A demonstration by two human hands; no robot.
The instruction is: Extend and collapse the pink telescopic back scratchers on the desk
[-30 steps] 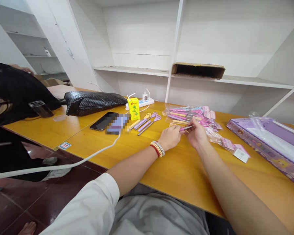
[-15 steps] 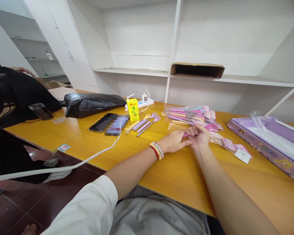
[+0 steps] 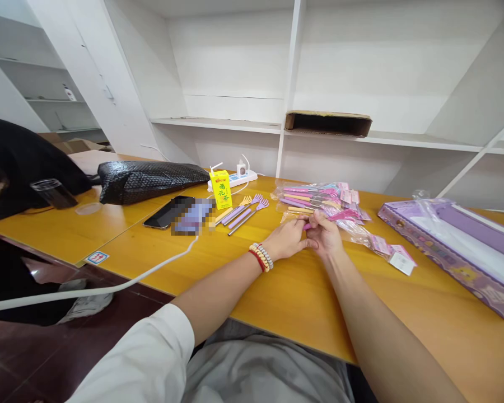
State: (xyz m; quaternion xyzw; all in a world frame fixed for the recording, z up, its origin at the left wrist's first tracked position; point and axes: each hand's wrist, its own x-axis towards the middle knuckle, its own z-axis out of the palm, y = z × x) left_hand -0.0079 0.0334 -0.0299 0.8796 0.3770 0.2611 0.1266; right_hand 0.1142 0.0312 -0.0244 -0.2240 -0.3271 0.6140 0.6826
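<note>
Glossy wood table; clear crinkly plastic packets; shiny woven black bag; matt cardboard box.

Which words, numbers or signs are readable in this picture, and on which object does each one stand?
"菊花茶": green characters on the yellow drink carton.
Small red brand mark at the carton's top: too small to read.
Sticker at the table edge: red marks, perhaps digits, too blurred to be sure.
White tags on the packets and print along the purple box: too small to read.
Phone screen: blurred out.
</note>
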